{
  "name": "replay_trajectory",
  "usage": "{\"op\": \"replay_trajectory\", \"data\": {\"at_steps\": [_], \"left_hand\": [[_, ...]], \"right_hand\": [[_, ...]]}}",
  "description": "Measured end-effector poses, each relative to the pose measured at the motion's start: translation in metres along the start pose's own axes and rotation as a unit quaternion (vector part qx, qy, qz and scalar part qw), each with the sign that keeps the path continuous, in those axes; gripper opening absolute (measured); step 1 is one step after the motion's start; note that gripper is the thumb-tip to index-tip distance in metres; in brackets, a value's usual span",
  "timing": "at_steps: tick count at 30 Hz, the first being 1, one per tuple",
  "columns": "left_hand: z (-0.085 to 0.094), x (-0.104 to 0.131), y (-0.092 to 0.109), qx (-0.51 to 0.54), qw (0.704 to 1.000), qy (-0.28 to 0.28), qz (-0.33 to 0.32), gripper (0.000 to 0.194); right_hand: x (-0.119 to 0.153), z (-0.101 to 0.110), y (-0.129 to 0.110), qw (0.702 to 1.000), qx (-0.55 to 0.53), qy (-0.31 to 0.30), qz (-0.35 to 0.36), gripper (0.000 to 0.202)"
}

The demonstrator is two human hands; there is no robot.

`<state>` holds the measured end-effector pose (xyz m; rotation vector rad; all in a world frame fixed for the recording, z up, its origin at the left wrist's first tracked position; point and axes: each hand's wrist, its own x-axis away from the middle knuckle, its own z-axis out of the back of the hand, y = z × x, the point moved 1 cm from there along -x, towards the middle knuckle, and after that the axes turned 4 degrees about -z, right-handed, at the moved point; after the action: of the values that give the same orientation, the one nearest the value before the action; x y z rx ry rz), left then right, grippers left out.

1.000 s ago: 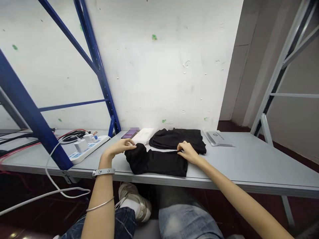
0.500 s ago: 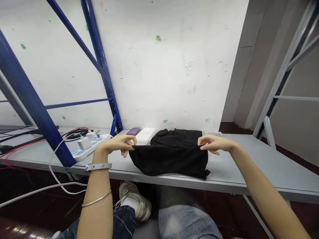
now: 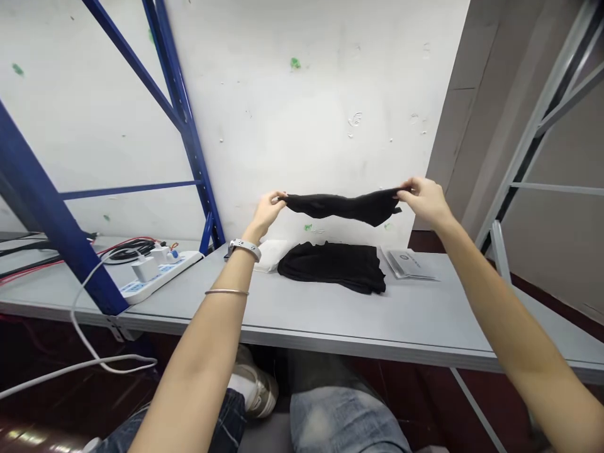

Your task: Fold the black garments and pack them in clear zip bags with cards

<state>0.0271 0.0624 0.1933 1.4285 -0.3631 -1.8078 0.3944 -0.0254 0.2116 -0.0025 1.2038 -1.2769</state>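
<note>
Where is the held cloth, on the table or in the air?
In the air: left hand and right hand hold the cloth; the wall shows beneath.

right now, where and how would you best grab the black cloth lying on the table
Probably pinch both ends of its near edge, coming from the person's side: the lying black cloth is low and spread, that edge exposed on the gray tabletop, with the white wall behind. Left hand and right hand hold the raised black cloth, so they'd need freeing first.
</note>
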Motion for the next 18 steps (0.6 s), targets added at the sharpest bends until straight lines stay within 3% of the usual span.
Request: {"op": "replay_trajectory", "data": {"at_steps": [3, 5, 8, 10, 13, 18], "left_hand": [[-0.011, 0.023, -0.023, -0.029, 0.997, -0.070, 0.005, 0.023], [-0.015, 0.044, -0.045, -0.121, 0.974, -0.189, 0.000, 0.024], [-0.015, 0.077, -0.077, -0.172, 0.960, -0.219, 0.007, 0.019], [-0.012, 0.095, -0.093, -0.198, 0.956, -0.215, 0.012, 0.024], [-0.004, 0.115, -0.105, -0.230, 0.954, -0.194, 0.006, 0.031], [0.005, 0.132, -0.104, -0.292, 0.937, -0.189, -0.013, 0.033]], "right_hand": [[0.047, -0.016, 0.031, 0.993, 0.049, -0.097, -0.035, 0.010], [0.080, -0.032, 0.055, 0.985, 0.052, -0.156, -0.046, 0.006], [0.114, -0.049, 0.091, 0.941, 0.024, -0.329, -0.077, 0.019], [0.120, -0.051, 0.113, 0.938, 0.031, -0.328, -0.106, 0.026], [0.113, -0.055, 0.140, 0.957, 0.131, -0.228, -0.124, 0.030], [0.108, -0.081, 0.161, 0.919, 0.321, -0.170, -0.153, 0.045]]}}
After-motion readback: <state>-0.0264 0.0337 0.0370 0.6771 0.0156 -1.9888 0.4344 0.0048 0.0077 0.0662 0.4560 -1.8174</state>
